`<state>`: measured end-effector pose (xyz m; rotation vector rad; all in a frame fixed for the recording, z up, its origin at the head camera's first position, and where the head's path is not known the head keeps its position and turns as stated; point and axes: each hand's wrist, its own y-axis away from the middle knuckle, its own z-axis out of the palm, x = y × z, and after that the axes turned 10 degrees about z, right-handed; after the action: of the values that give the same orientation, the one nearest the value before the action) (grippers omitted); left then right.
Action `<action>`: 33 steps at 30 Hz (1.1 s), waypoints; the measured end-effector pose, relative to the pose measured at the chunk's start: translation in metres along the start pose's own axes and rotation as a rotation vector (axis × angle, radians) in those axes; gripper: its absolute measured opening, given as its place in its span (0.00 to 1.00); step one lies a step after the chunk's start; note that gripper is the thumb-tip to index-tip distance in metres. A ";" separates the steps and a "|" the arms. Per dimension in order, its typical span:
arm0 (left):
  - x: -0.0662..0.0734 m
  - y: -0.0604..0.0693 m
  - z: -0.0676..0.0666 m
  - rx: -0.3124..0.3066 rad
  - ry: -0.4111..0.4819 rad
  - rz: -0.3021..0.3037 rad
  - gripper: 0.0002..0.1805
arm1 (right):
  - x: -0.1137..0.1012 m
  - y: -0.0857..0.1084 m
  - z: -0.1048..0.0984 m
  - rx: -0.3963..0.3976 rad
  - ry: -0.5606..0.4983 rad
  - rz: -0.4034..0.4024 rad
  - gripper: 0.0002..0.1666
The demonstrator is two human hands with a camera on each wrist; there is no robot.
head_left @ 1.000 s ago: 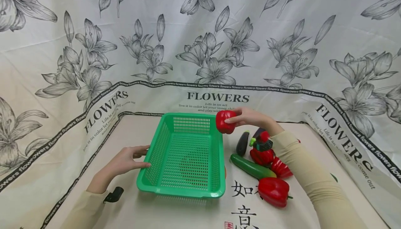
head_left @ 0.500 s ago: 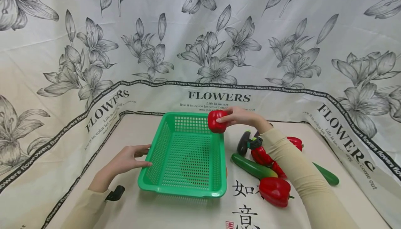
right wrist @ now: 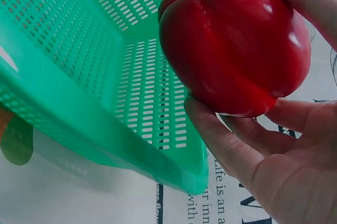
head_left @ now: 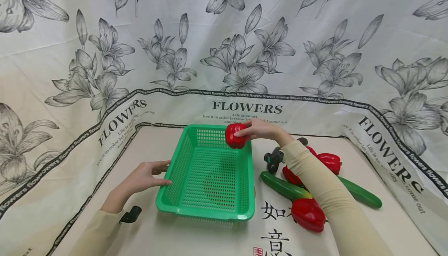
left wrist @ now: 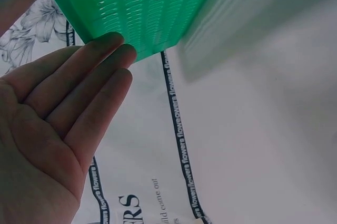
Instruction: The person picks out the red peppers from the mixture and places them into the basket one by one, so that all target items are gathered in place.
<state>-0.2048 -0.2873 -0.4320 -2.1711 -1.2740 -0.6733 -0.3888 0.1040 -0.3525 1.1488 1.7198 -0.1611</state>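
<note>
A green plastic basket (head_left: 210,178) with slotted walls stands in the middle of the table. My left hand (head_left: 147,176) grips its left side, thumb over the rim and fingers against the outer wall; in the left wrist view those fingers (left wrist: 87,84) look nearly straight. My right hand (head_left: 260,130) holds a red bell pepper (head_left: 235,135) above the basket's far right corner. In the right wrist view, thumb and fingers clasp the bell pepper (right wrist: 237,45) from both sides, beside the basket's slotted wall (right wrist: 150,95).
Right of the basket lie a zucchini (head_left: 283,186), a second long green vegetable (head_left: 364,193), a red bell pepper (head_left: 308,214), another red pepper (head_left: 329,162) and a dark eggplant (head_left: 272,167). My right sleeve (head_left: 325,190) partly covers them. Something orange (right wrist: 5,121) shows beneath the basket.
My right hand has carried the red bell pepper leftward, from the basket's right rim to over its far right corner. My left hand keeps its place on the basket.
</note>
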 end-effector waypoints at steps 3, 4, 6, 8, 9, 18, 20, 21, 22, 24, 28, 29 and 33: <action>-0.001 0.000 0.000 0.003 -0.002 0.002 0.43 | -0.003 -0.005 0.003 -0.019 -0.008 -0.007 0.34; -0.001 0.000 0.000 0.005 -0.003 0.002 0.43 | -0.004 -0.006 0.003 -0.028 -0.014 -0.011 0.34; -0.001 -0.001 0.001 0.010 0.000 0.002 0.42 | -0.006 -0.008 0.005 -0.042 -0.025 -0.017 0.33; -0.001 -0.001 0.001 0.014 0.004 0.000 0.42 | -0.007 -0.010 0.007 -0.054 -0.039 -0.022 0.33; 0.000 -0.001 0.001 0.014 0.005 -0.001 0.42 | -0.007 -0.012 0.008 -0.061 -0.044 -0.025 0.33; -0.002 -0.001 0.002 0.022 0.015 -0.013 0.42 | -0.009 -0.028 0.023 -0.060 -0.082 -0.019 0.32; -0.002 -0.001 0.002 0.022 0.017 -0.014 0.42 | -0.009 -0.032 0.026 -0.063 -0.096 -0.014 0.31; -0.002 0.000 0.002 0.021 0.019 -0.016 0.42 | -0.010 -0.034 0.028 -0.068 -0.104 -0.012 0.31; -0.002 0.000 0.002 0.021 0.019 -0.017 0.42 | -0.010 -0.035 0.029 -0.073 -0.110 -0.009 0.31; -0.001 0.000 0.002 0.020 0.018 -0.020 0.42 | -0.010 -0.038 0.032 -0.085 -0.114 -0.009 0.30; 0.001 0.000 0.001 0.020 0.023 -0.027 0.42 | -0.011 -0.043 0.037 -0.089 -0.101 0.001 0.31; 0.001 0.000 0.001 0.019 0.027 -0.030 0.42 | -0.011 -0.045 0.038 -0.089 -0.097 0.004 0.31; 0.001 0.000 0.001 0.018 0.033 -0.033 0.43 | -0.013 -0.051 0.045 -0.079 -0.105 0.013 0.33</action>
<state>-0.2048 -0.2863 -0.4320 -2.1201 -1.2963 -0.7057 -0.3966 0.0431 -0.3836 1.0753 1.6115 -0.1420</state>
